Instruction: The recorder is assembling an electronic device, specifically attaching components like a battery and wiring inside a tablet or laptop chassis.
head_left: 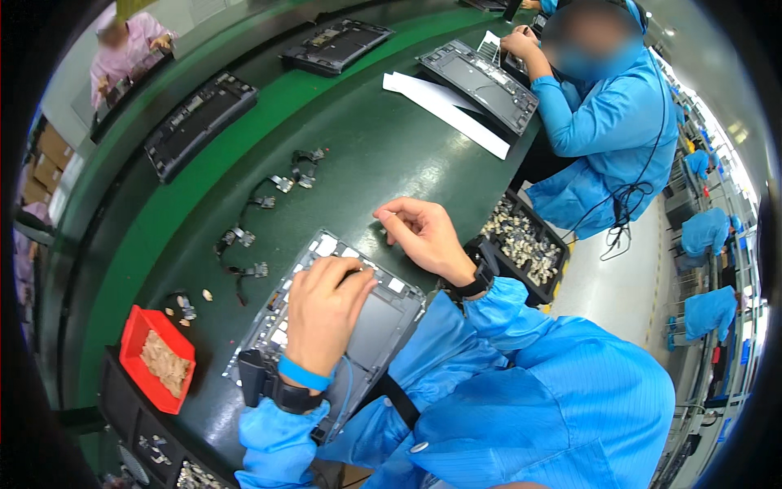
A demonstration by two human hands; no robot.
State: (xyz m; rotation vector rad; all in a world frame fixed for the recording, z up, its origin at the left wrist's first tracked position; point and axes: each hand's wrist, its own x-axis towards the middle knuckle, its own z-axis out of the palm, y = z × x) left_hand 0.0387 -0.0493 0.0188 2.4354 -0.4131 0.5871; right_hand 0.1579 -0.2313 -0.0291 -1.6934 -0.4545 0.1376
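Observation:
An open grey laptop chassis (375, 319) lies slanted on the green bench in front of me, with small white and silver parts along its far edge. My left hand (326, 314) rests over that edge, fingers curled down and pressed together; whatever is under the fingertips is hidden. Just beyond the chassis's right corner, my right hand (428, 236) hovers with thumb and forefinger pinched. Anything between them is too small to make out. Small black-and-silver cable modules (236, 237) lie in a loose row beyond the chassis.
A red bin (167, 367) of tan pieces stands at left. To my right is a black crate (529, 253) full of small parts. More chassis (204, 118) sit on the green line at the back. A co-worker in blue (603, 122) works beside white strips (452, 114).

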